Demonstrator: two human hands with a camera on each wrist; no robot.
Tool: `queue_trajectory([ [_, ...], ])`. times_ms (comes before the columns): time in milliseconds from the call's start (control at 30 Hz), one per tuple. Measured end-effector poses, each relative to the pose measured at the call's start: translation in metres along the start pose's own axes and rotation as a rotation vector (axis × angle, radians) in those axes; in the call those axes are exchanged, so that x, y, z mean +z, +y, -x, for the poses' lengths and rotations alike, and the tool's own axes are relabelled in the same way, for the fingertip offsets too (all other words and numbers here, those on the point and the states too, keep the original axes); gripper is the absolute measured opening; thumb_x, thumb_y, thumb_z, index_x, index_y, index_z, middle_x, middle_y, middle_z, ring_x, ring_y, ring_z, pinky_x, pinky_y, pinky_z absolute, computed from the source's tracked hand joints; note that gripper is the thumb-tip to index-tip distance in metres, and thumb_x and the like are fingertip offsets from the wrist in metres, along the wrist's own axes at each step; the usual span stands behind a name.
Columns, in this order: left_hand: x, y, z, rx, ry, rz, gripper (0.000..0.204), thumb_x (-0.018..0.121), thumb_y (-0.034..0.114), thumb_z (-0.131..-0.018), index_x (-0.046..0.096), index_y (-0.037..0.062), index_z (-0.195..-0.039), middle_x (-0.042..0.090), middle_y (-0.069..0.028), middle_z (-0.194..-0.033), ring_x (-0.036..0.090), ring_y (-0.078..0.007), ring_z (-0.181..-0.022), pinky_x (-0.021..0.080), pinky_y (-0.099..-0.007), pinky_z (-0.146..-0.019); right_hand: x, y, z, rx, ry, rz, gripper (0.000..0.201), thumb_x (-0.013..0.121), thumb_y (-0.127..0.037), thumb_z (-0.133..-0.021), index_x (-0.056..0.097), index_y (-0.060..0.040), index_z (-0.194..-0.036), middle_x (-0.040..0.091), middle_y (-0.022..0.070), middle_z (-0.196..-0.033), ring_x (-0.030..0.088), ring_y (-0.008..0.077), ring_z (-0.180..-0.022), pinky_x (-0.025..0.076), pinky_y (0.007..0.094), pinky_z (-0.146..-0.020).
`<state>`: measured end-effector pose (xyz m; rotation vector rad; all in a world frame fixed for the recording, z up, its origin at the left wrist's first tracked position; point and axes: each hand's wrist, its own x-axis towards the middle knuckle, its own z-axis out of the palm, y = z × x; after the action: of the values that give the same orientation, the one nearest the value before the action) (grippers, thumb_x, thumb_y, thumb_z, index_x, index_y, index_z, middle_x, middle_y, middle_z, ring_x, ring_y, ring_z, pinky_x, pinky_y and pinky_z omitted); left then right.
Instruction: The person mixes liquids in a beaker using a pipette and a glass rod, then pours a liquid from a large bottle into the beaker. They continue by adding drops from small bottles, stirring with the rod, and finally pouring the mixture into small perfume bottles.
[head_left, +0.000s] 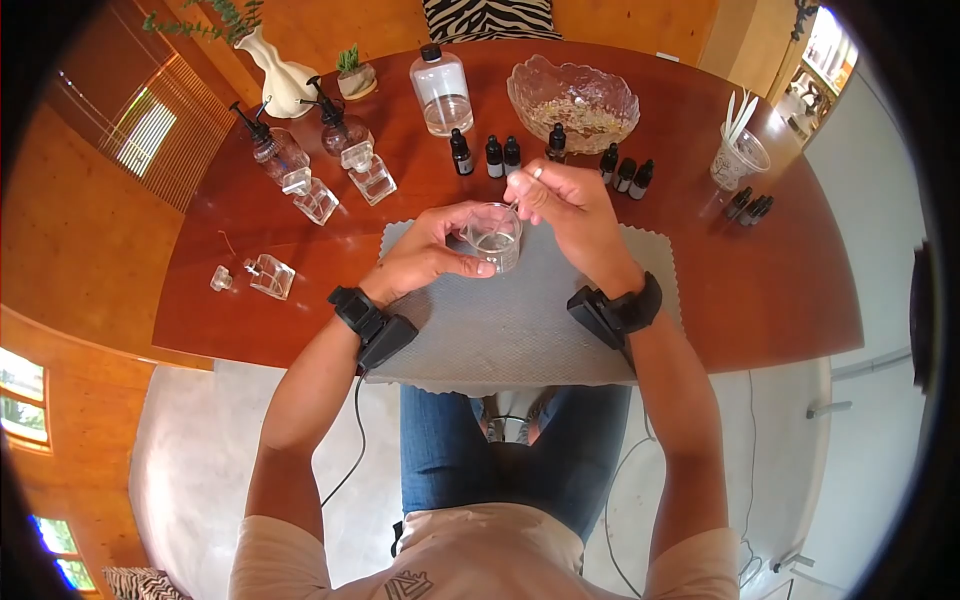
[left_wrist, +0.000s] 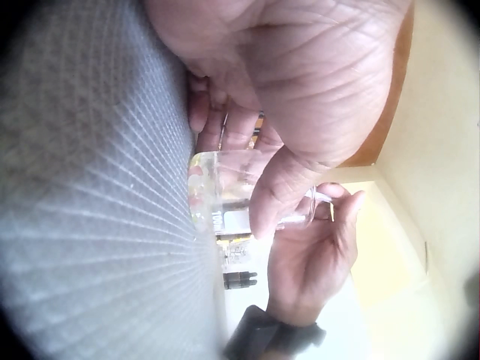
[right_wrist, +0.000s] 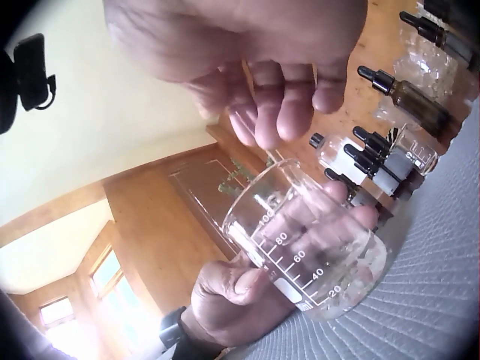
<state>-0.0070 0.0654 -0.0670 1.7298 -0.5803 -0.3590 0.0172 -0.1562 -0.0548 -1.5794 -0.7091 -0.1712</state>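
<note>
A clear glass beaker with white graduation marks stands on the grey mat, a little clear liquid in its bottom. My left hand grips it from the side, thumb across the near wall and fingers around the far side, as the right wrist view also shows. Above the rim, my right hand pinches a thin, pale stirring rod that slants down toward the beaker's mouth. Most of the rod is hidden by the fingers; its white end pokes out at the top.
Several black-capped dropper bottles line the back of the grey mat. Behind stand a liquid-filled bottle and a glass bowl. Perfume bottles are at left, a cup of white sticks at right.
</note>
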Motion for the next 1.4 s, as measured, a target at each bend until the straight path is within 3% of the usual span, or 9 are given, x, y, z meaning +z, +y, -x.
queue_trajectory([
  [133, 0.001, 0.003, 0.001, -0.006, 0.001, 0.018, 0.066, 0.084, 0.004, -0.077, 0.059, 0.0051, -0.138, 0.066, -0.0034, -0.129, 0.058, -0.0146, -0.121, 0.044, -0.0326, -0.105, -0.003, -0.004, 0.002, 0.073, -0.085, -0.030, 0.041, 0.064, -0.033, -0.101, 0.066, 0.0024, -0.081, 0.054, 0.0025, -0.061, 0.049, 0.0082, -0.060, 0.040, 0.0268, -0.055],
  [233, 0.000, -0.002, -0.001, 0.017, 0.000, 0.010, 0.066, 0.084, 0.003, -0.077, 0.059, 0.0049, -0.138, 0.066, -0.0034, -0.129, 0.058, -0.0145, -0.121, 0.044, -0.0327, -0.105, 0.000, 0.001, -0.001, -0.043, 0.020, 0.013, 0.041, 0.064, -0.033, -0.101, 0.065, 0.0027, -0.081, 0.052, 0.0023, -0.061, 0.047, 0.0079, -0.059, 0.038, 0.0277, -0.053],
  [433, 0.000, 0.001, 0.000, 0.006, -0.010, 0.023, 0.067, 0.084, 0.003, -0.077, 0.059, 0.0056, -0.139, 0.065, -0.0038, -0.130, 0.059, -0.0152, -0.121, 0.045, -0.0329, -0.104, 0.001, -0.007, 0.002, 0.010, -0.032, 0.020, 0.041, 0.064, -0.032, -0.101, 0.063, 0.0027, -0.080, 0.050, 0.0020, -0.061, 0.045, 0.0073, -0.059, 0.037, 0.0283, -0.053],
  [633, 0.000, 0.000, 0.000, -0.009, -0.008, 0.023, 0.066, 0.083, 0.002, -0.077, 0.059, 0.0054, -0.139, 0.065, -0.0051, -0.130, 0.058, -0.0156, -0.121, 0.045, -0.0332, -0.106, -0.002, -0.005, 0.002, 0.062, -0.096, -0.028, 0.041, 0.063, -0.034, -0.102, 0.067, 0.0016, -0.082, 0.054, 0.0009, -0.062, 0.049, 0.0075, -0.060, 0.039, 0.0276, -0.054],
  [733, 0.000, 0.000, 0.000, -0.016, 0.004, 0.019, 0.067, 0.083, 0.002, -0.077, 0.058, 0.0048, -0.139, 0.065, -0.0050, -0.130, 0.059, -0.0155, -0.120, 0.046, -0.0334, -0.105, 0.002, -0.004, 0.001, 0.038, -0.035, -0.055, 0.041, 0.063, -0.034, -0.102, 0.067, 0.0019, -0.082, 0.055, 0.0009, -0.063, 0.050, 0.0074, -0.061, 0.041, 0.0263, -0.056],
  [933, -0.003, -0.010, 0.000, 0.037, -0.003, -0.003, 0.069, 0.084, 0.002, -0.076, 0.058, 0.0049, -0.140, 0.066, -0.0033, -0.130, 0.059, -0.0153, -0.119, 0.047, -0.0320, -0.103, -0.001, -0.006, 0.004, 0.035, -0.002, -0.133, 0.031, 0.061, -0.025, -0.103, 0.067, 0.0028, -0.090, 0.061, 0.0000, -0.074, 0.053, 0.0047, -0.068, 0.045, 0.0248, -0.060],
  [1000, -0.001, -0.007, 0.002, -0.032, 0.018, 0.087, 0.070, 0.086, 0.003, -0.076, 0.057, 0.0047, -0.140, 0.065, -0.0036, -0.131, 0.059, -0.0146, -0.119, 0.047, -0.0312, -0.103, -0.004, 0.000, 0.005, 0.059, -0.046, -0.085, 0.027, 0.061, -0.022, -0.103, 0.066, 0.0031, -0.092, 0.061, -0.0012, -0.077, 0.053, 0.0037, -0.070, 0.045, 0.0245, -0.060],
  [1300, -0.001, -0.008, 0.005, 0.042, -0.041, 0.051, 0.065, 0.080, 0.001, -0.083, 0.055, 0.0044, -0.142, 0.061, -0.0041, -0.139, 0.053, -0.0146, -0.130, 0.048, -0.0318, -0.104, -0.001, -0.010, 0.007, 0.120, -0.087, -0.074, 0.031, 0.056, -0.022, -0.105, 0.067, 0.0019, -0.088, 0.062, 0.0016, -0.073, 0.056, 0.0081, -0.069, 0.047, 0.0255, -0.066],
  [1400, -0.002, -0.018, 0.002, 0.052, -0.051, 0.119, 0.064, 0.081, 0.002, -0.082, 0.055, 0.0017, -0.141, 0.063, -0.0056, -0.136, 0.055, -0.0151, -0.126, 0.043, -0.0320, -0.108, -0.002, -0.008, 0.007, 0.087, -0.136, -0.019, 0.031, 0.056, -0.022, -0.105, 0.068, 0.0022, -0.089, 0.063, 0.0016, -0.073, 0.057, 0.0081, -0.070, 0.047, 0.0253, -0.066],
])
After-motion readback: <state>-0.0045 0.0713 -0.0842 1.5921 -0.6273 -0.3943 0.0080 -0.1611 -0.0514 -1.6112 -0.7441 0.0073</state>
